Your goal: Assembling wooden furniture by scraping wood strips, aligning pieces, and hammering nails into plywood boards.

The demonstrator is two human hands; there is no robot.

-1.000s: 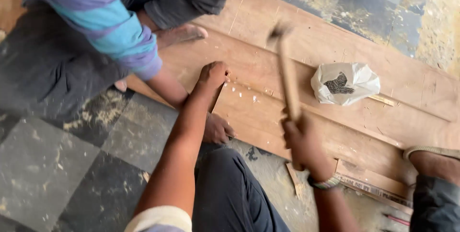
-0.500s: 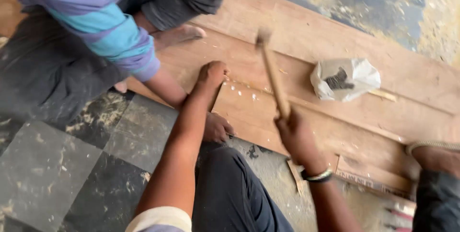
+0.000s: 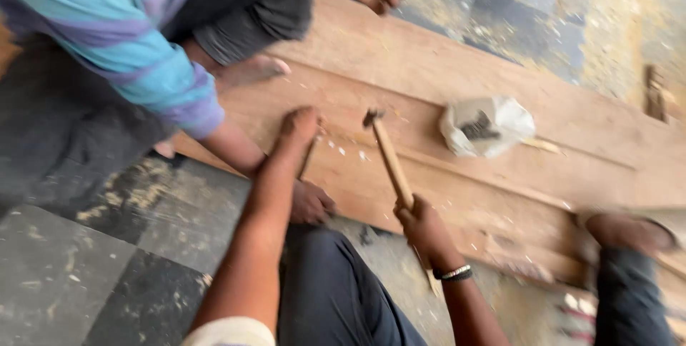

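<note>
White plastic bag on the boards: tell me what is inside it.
The white plastic bag lies open on the wooden boards. A dark clump shows through its mouth, too blurred to name. The crumpled plastic covers the rest of what it holds.

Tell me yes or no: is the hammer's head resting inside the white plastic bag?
No. The hammer, gripped in the right hand, has its head over the wooden board, well left of the white plastic bag.

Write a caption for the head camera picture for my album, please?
Right hand swings a hammer at a wooden plank; left hand presses it.
</note>
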